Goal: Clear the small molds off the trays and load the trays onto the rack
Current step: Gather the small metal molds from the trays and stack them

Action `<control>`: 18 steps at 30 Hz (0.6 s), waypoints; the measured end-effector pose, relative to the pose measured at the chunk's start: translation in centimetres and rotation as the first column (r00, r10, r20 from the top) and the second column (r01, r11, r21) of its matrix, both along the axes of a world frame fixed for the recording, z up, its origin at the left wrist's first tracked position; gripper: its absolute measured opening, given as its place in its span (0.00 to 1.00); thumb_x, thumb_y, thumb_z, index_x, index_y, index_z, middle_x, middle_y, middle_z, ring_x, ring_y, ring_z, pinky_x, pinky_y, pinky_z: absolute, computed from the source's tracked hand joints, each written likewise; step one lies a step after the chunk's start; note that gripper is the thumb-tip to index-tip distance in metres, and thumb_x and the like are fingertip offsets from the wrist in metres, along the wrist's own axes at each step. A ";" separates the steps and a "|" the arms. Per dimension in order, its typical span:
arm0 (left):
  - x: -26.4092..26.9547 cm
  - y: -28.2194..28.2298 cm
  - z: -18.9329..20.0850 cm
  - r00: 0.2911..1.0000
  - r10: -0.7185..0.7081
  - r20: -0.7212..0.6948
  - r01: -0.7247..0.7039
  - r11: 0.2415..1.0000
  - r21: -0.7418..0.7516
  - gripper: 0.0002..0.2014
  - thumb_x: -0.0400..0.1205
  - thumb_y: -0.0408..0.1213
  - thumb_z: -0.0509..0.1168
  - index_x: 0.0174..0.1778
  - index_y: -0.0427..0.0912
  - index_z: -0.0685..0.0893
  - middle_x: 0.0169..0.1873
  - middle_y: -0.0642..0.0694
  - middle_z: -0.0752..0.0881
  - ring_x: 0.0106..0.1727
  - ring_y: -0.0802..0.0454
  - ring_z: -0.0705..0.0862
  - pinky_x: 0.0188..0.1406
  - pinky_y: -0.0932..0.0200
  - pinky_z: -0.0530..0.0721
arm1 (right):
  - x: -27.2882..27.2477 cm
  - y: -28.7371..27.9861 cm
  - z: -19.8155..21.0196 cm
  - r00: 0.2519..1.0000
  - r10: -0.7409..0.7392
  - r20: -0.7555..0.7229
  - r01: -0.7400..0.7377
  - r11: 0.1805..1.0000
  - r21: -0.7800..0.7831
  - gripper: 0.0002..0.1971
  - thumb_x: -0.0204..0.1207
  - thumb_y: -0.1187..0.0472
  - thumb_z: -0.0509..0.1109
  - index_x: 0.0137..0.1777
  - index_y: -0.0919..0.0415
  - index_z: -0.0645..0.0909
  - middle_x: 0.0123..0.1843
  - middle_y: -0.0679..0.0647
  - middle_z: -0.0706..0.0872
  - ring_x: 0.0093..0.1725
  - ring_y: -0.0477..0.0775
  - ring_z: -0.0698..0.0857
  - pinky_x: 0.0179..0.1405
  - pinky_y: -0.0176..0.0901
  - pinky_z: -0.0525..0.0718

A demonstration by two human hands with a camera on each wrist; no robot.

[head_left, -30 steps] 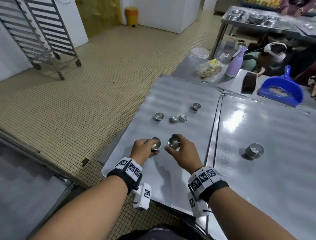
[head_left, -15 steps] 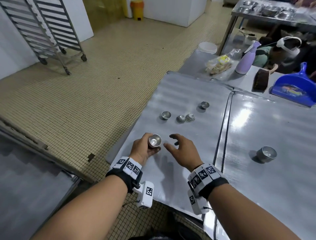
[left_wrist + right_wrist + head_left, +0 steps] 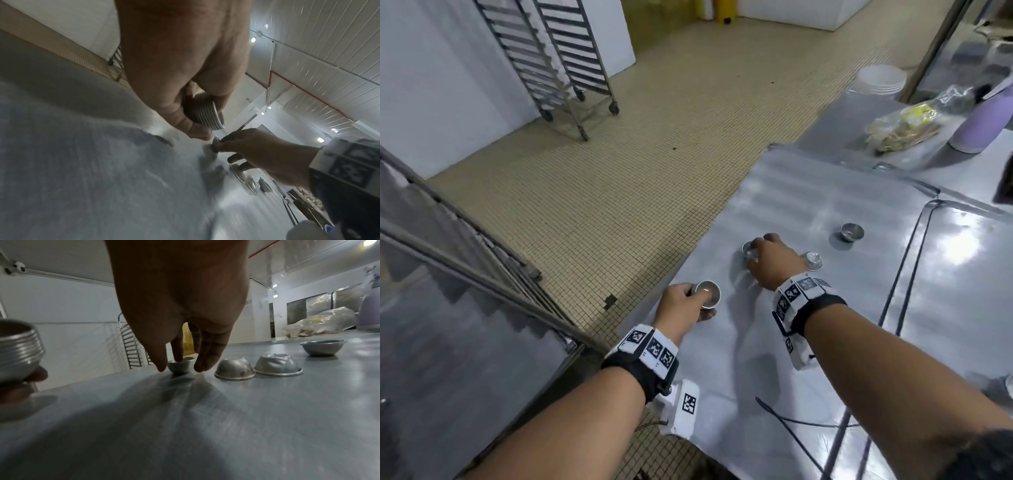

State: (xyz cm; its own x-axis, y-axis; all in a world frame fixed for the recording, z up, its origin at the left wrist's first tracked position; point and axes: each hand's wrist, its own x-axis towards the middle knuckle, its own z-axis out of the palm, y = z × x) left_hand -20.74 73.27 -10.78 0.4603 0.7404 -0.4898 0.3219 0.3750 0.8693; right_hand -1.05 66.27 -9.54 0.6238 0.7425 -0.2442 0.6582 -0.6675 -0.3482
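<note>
My left hand [image 3: 697, 303] grips a stack of nested small metal molds [image 3: 707, 294] just above the near left part of the left tray [image 3: 825, 192]; the ribbed stack [image 3: 205, 112] fills its fingers in the left wrist view. My right hand [image 3: 758, 253] has reached farther up the tray and pinches one upright small mold [image 3: 180, 365], thumb on one side, fingers on the other. Two upside-down molds [image 3: 234, 369] [image 3: 278, 365] lie just right of it. Another upright mold [image 3: 852, 232] stands beyond them. The wheeled tray rack [image 3: 561, 58] stands across the floor at the wall.
A second tray [image 3: 962, 291] lies to the right, with a mold stack [image 3: 1008, 385] at the frame edge. Behind the trays are a plastic bag [image 3: 904, 126], a purple bottle [image 3: 983, 123] and white plates [image 3: 881, 80]. A steel bench [image 3: 448, 342] is at my left.
My right hand let go of the mold it held beside the left hand's stack, then reached forward and closed on a farther mold. The left hand stayed in place with its stack.
</note>
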 end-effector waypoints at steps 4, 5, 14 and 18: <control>0.3 0.3 0.2 1.000 0.009 -0.008 -0.009 1.000 0.027 0.11 0.82 0.26 0.67 0.49 0.17 0.84 0.43 0.35 0.85 0.39 0.39 0.88 0.32 0.63 0.87 | 0.0 0.3 -0.7 0.999 0.039 0.028 -0.038 0.998 -0.042 0.07 0.76 0.60 0.63 0.46 0.47 0.80 0.61 0.54 0.75 0.51 0.65 0.85 0.57 0.58 0.83; 0.3 0.3 0.2 1.000 0.008 -0.010 -0.007 0.999 0.036 0.11 0.82 0.26 0.67 0.49 0.17 0.84 0.44 0.34 0.85 0.39 0.39 0.88 0.32 0.63 0.87 | 0.0 0.1 -0.8 0.998 0.048 0.035 -0.046 0.998 -0.034 0.06 0.75 0.61 0.63 0.39 0.49 0.77 0.56 0.54 0.76 0.48 0.65 0.85 0.55 0.57 0.83; 1.5 -0.3 0.6 0.999 0.009 -0.031 -0.007 0.998 0.062 0.06 0.84 0.24 0.65 0.45 0.24 0.86 0.43 0.35 0.84 0.37 0.39 0.88 0.29 0.63 0.88 | -1.9 -2.8 -1.5 0.999 0.033 -0.042 -0.031 0.999 0.043 0.19 0.80 0.53 0.65 0.69 0.59 0.74 0.65 0.62 0.80 0.63 0.67 0.81 0.52 0.52 0.80; 2.7 0.2 0.9 0.999 -0.012 -0.043 0.015 0.996 0.084 0.06 0.84 0.24 0.66 0.45 0.24 0.85 0.43 0.35 0.85 0.35 0.43 0.88 0.32 0.62 0.90 | -3.5 -4.8 -2.0 0.998 0.002 -0.057 0.002 0.998 0.067 0.15 0.78 0.52 0.66 0.58 0.60 0.79 0.59 0.60 0.81 0.57 0.66 0.84 0.48 0.49 0.78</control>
